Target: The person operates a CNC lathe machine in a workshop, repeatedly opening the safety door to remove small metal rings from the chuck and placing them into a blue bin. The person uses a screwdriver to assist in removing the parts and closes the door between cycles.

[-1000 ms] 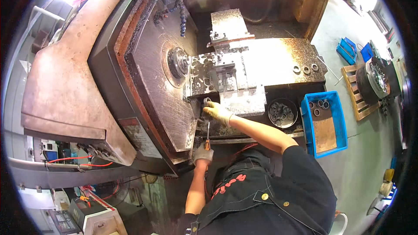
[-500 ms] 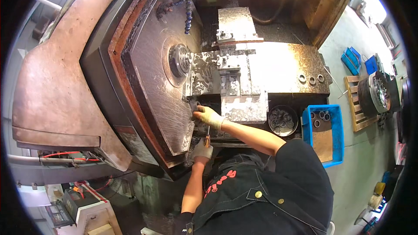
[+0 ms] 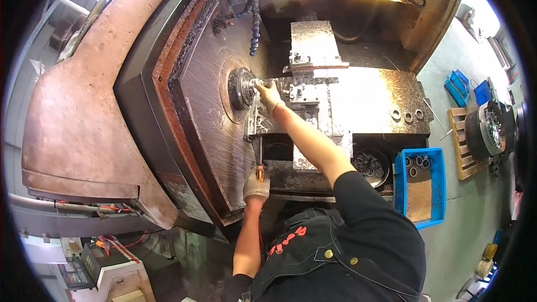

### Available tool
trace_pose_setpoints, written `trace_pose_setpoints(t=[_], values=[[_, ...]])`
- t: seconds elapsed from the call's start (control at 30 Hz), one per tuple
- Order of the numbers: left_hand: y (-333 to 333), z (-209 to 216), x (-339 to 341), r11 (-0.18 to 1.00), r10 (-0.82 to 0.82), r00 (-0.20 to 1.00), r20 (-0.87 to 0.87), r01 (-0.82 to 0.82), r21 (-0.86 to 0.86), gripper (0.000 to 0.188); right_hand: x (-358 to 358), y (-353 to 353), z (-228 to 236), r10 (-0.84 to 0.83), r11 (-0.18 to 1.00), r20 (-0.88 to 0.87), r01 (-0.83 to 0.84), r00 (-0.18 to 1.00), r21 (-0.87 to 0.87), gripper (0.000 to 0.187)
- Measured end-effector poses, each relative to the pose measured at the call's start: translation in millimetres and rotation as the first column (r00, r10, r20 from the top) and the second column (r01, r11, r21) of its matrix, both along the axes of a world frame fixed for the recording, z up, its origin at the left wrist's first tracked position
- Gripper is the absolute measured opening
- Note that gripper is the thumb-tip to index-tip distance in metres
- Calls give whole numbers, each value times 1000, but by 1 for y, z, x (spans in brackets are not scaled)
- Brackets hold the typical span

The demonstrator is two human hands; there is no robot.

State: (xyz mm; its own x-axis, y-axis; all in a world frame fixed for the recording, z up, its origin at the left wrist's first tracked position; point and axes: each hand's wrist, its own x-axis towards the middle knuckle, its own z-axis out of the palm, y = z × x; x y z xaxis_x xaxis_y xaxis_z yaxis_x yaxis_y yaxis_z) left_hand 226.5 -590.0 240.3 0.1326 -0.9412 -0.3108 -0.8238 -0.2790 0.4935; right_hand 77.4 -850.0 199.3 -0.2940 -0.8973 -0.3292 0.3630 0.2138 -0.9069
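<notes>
My left hand (image 3: 256,186), in a pale work glove, is closed round the orange handle of a screwdriver (image 3: 260,172). Its thin shaft points up toward the bed of the lathe. Farther up, my gloved right hand (image 3: 271,96) reaches to the front of the round metal chuck (image 3: 241,89). The fingers of that hand are drawn together at the chuck's face; what they hold there is too small to make out. Just right of the right hand stands the tool post (image 3: 302,94) on its slide.
Several metal rings (image 3: 408,116) rest on the machine's flat cover. A round pan (image 3: 386,176) of rings sits below it, beside a blue crate (image 3: 439,190) with more rings. A jointed coolant hose (image 3: 255,28) hangs above the chuck. Farther right is a wooden pallet (image 3: 460,140).
My right hand has moved up from the lower edge of the machine panel to the chuck. My left hand has risen slightly with the screwdriver. The whole view has shifted a little.
</notes>
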Motion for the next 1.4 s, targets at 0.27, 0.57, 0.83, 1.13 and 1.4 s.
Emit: trace_pose_setpoints(t=[0.27,0.57,0.83,1.13,1.4], values=[[-24,7,19,998,51,998,32,-50,-41,32,9,-8,11,301,951,-50,-304,952,-63,41],[-79,51,-21,997,60,997,56,-57,-54,27,1,-23,7,227,974,77,-224,971,-47,35],[-99,41,-14,1000,19,991,130,-19,1,29,11,-28,-9,319,947,38,-318,947,-48,10],[-75,-8,-10,1000,29,1000,-7,-29,-4,32,11,-33,-11,166,980,578,-198,799,-7,10],[-87,5,-10,992,106,994,-31,-108,-68,32,13,-17,-17,186,981,16,-185,982,-62,30]])
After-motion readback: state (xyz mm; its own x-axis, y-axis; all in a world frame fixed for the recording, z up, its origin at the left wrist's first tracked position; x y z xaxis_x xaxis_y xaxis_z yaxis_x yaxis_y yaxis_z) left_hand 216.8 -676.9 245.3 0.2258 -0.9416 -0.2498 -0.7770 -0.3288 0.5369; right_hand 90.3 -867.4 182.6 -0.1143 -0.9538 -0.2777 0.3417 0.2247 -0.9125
